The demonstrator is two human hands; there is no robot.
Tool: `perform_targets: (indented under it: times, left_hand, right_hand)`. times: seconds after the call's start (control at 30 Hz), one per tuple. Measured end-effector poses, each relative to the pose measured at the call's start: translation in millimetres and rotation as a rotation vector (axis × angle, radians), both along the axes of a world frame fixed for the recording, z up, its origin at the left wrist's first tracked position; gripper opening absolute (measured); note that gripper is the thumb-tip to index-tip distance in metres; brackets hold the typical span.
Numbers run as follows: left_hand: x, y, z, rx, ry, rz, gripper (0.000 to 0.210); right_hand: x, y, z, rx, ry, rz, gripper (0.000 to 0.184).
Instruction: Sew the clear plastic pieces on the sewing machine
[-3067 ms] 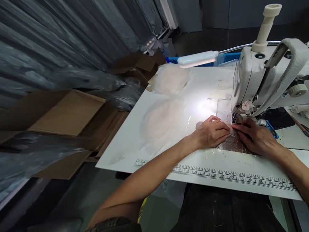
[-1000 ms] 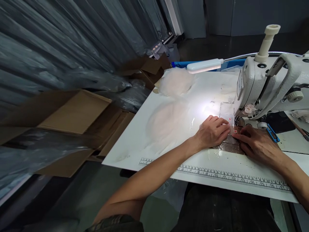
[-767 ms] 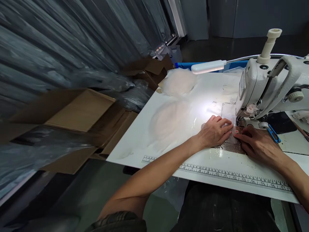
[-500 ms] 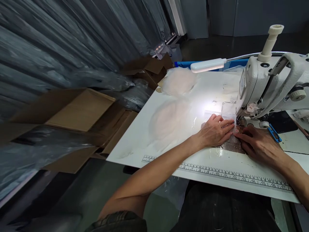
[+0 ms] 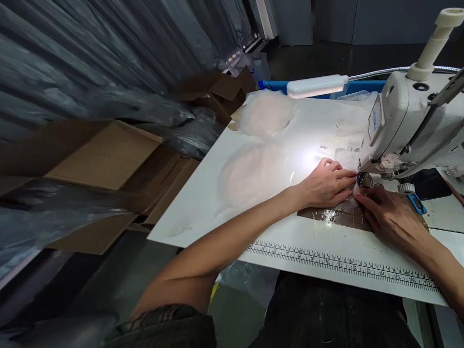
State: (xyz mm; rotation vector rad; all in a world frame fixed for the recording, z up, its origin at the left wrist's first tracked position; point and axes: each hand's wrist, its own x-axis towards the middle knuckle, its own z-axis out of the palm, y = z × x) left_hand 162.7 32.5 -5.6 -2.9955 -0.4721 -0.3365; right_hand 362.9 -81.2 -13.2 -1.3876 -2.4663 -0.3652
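My left hand [image 5: 329, 184] lies palm down beside the needle area of a white sewing machine [image 5: 395, 116], its fingers stretched toward the presser foot [image 5: 361, 180]. Between my hands is a small piece of thin, sheer whitish fabric [image 5: 351, 205], mostly covered by the fingers. My right hand [image 5: 389, 210] sits just right of it, thumb and index finger closed on the fabric's edge close to the foot. Beneath both hands is a shiny brown plate [image 5: 335, 216] on the white table [image 5: 232, 217]. The needle tip itself is hard to make out.
Two piles of sheer pale rounds, one far [image 5: 268, 113] and one nearer [image 5: 250, 171], rest on the left of the table. A white lamp [image 5: 317, 87] lights the middle. A blue thread snipper [image 5: 417, 204] and dark phone [image 5: 429, 183] lie right. Cardboard boxes [image 5: 105, 154] stand left.
The view has shifted, so the machine looks larger and farther right. More of the brown plate shows below my left hand, and less sheer fabric shows beyond it. Both hands stay beside the presser foot.
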Motion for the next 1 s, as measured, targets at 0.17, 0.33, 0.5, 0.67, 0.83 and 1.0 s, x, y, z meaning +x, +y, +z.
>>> perform_targets:
  times: [0.17,0.33,0.5,0.67,0.83,1.0]
  left_hand:
    - [-1.8,-1.5,-4.5,-0.049,-0.043,0.012,0.044]
    - [-1.5,-2.8,-6.2,-0.067,-0.07,0.003,0.042]
    - [-2.2,-2.8,-10.5,-0.118,-0.118,0.012,0.042]
    - [-2.4,-1.5,-13.0,-0.214,-0.144,0.034,0.04]
    - [-2.5,-1.1,-10.6,-0.248,-0.134,0.03,0.039]
    - [-3.8,0.8,-7.4,-0.28,-0.09,0.004,0.041]
  right_hand:
    - [-0.3,-0.4,-2.5,-0.026,0.042,0.003,0.03]
    - [-0.5,-3.3,-6.2,-0.076,0.08,-0.014,0.031]
    - [-0.9,-6.2,-11.4,-0.065,0.096,-0.016,0.033]
    - [-1.2,-6.5,-10.6,-0.07,0.097,-0.003,0.032]
    - [-1.5,-6.1,-9.0,-0.072,0.078,-0.022,0.031]
    - [-3.1,-6.1,-7.6,-0.076,0.096,-0.024,0.031]
